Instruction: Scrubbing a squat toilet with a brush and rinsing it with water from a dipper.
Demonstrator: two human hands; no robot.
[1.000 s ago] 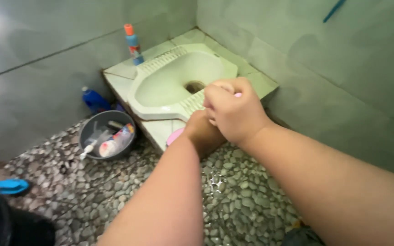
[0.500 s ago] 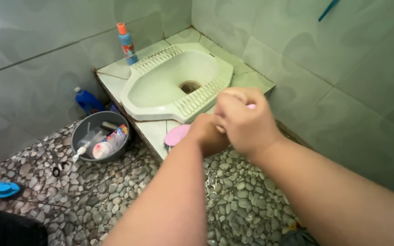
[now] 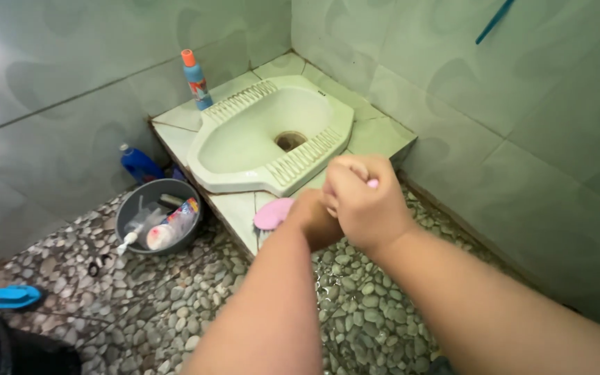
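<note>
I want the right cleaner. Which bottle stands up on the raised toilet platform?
The blue bottle with the orange cap, upright against the wall beside the squat pan. The dark blue bottle stands lower, on the pebble floor.

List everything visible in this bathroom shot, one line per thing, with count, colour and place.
white ceramic squat toilet: one, white, set in the raised tiled platform in the corner
spray bottle with orange cap: one, blue and orange, upright on the platform by the wall
blue plastic bottle: one, blue, on the floor against the left wall
grey round basin: one, grey, on the pebble floor left of the platform, holding bottles and tubes
pink brush: one, pink, held at the platform's front edge
blue sandal: one, blue, far left on the floor
pebble floor: grey stones
left hand: gripping the brush
right hand: closed over the pink handle end
</note>
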